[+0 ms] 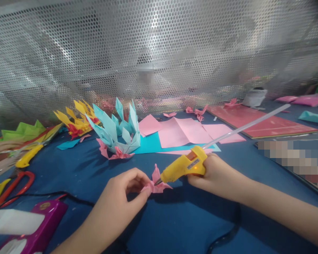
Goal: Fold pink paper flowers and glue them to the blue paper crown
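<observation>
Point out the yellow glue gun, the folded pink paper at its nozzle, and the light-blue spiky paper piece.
Yellow glue gun (178, 167): head view, on the side of its body.
Folded pink paper (155, 173): head view, on its upright point.
Light-blue spiky paper piece (108, 125): head view, on its broad left spike.

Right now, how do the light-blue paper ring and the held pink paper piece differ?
The light-blue paper ring is larger, with many points; the pink paper piece is smaller, with few. The ring stands unheld; the pink piece is pinched in the left hand. Both are folded paper.
</observation>
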Available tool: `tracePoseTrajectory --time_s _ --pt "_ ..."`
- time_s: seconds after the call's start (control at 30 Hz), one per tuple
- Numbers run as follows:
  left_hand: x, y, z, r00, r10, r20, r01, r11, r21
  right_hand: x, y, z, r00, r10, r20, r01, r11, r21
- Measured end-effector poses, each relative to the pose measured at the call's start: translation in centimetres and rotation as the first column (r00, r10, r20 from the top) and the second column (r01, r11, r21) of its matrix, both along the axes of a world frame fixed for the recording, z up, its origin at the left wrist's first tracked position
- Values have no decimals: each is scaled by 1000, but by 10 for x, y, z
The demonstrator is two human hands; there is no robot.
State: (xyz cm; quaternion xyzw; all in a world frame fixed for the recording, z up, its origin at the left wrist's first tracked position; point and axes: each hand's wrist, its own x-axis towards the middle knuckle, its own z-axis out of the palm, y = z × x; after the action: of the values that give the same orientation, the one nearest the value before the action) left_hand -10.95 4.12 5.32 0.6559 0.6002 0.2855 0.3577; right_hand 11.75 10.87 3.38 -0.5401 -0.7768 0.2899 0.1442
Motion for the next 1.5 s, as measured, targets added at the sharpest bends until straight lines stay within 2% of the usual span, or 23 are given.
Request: tracePoseTrajectory --time_s 1.5 --pt "-1 1 1 999 27 19 -27 1000 -13 1 0 0 999 27 42 -29 999 42"
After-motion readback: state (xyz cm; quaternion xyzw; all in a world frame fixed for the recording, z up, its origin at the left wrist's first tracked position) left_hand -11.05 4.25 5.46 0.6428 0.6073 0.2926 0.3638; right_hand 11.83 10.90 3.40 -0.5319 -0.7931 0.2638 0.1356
